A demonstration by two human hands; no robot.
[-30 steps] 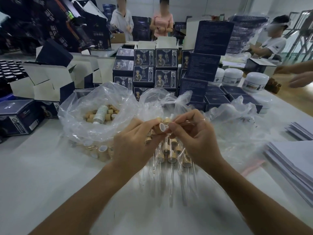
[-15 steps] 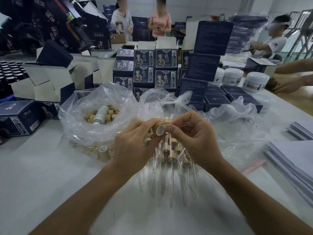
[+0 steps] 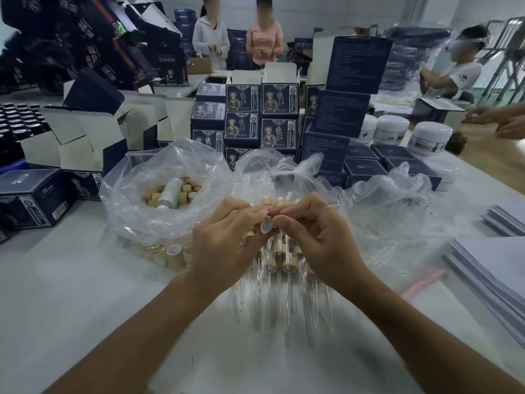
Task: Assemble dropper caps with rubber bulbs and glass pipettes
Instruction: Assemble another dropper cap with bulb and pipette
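My left hand (image 3: 224,240) grips a tan wooden dropper cap (image 3: 265,224) with its white-lined open end facing my right hand. My right hand (image 3: 315,237) pinches a clear glass pipette (image 3: 331,205) that points up and right, its near end at the cap's mouth. Below my hands, several assembled droppers (image 3: 287,264) lie in a row on the white table (image 3: 71,294), caps away from me and glass tubes toward me. A clear plastic bag (image 3: 136,206) at the left holds loose tan caps (image 3: 154,196) and a white bottle (image 3: 170,189).
Dark blue printed boxes (image 3: 261,120) are stacked behind the bags. Open cartons (image 3: 74,143) stand at the left, white jars (image 3: 431,137) at the back right, paper stacks (image 3: 488,268) at the right edge. Crumpled plastic (image 3: 397,211) lies right of my hands. Other people stand beyond the table.
The cap in my left hand has turned its open end more toward the camera, and the pipette's end has closed in on it. Both hands stay in place.
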